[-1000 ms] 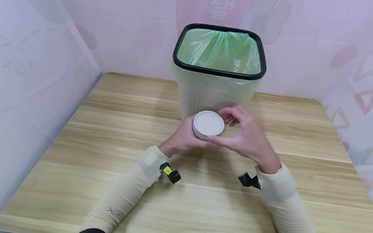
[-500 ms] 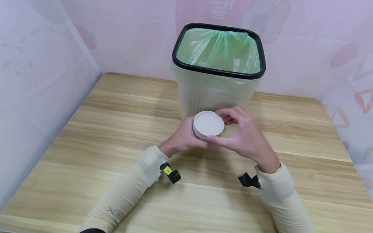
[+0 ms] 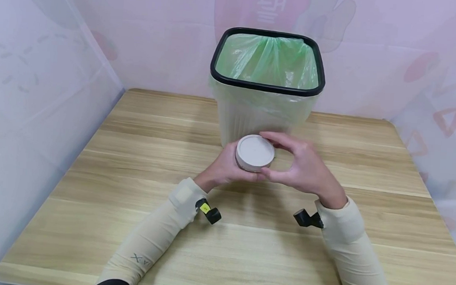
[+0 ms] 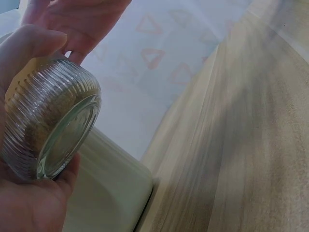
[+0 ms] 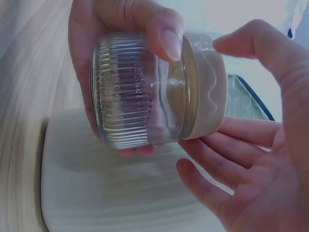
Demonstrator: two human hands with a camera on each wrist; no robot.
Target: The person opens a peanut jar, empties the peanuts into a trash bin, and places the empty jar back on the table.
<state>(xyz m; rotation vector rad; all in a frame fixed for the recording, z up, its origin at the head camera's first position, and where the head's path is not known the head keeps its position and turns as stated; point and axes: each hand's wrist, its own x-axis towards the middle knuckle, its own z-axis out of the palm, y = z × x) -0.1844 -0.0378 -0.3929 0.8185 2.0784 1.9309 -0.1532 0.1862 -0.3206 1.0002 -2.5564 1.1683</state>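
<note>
My left hand (image 3: pixel 232 163) grips a clear glass jar (image 5: pixel 123 92), ribbed on its lower half, its fingers and thumb wrapped round the body. The jar's glass base (image 4: pixel 70 137) shows in the left wrist view. On top sits a round off-white lid (image 3: pixel 255 150) with a wavy pattern on its side. My right hand (image 3: pixel 309 167) spans the lid, thumb on the near side and index finger along the far rim. In the right wrist view the thumb tip is right at the lid's edge, the other fingers under its opposite side.
Behind the jar stands a pale trash bin (image 3: pixel 245 115) with a black rim (image 3: pixel 268 88) and a green plastic liner (image 3: pixel 270 60). It is on a wood-grain table (image 3: pixel 164 151). Printed pale curtains (image 3: pixel 156 38) enclose the back and sides.
My right fingers have shifted round the lid, the index reaching further left along the far rim. The right wrist has moved slightly right. Left hand and jar hold their place.
</note>
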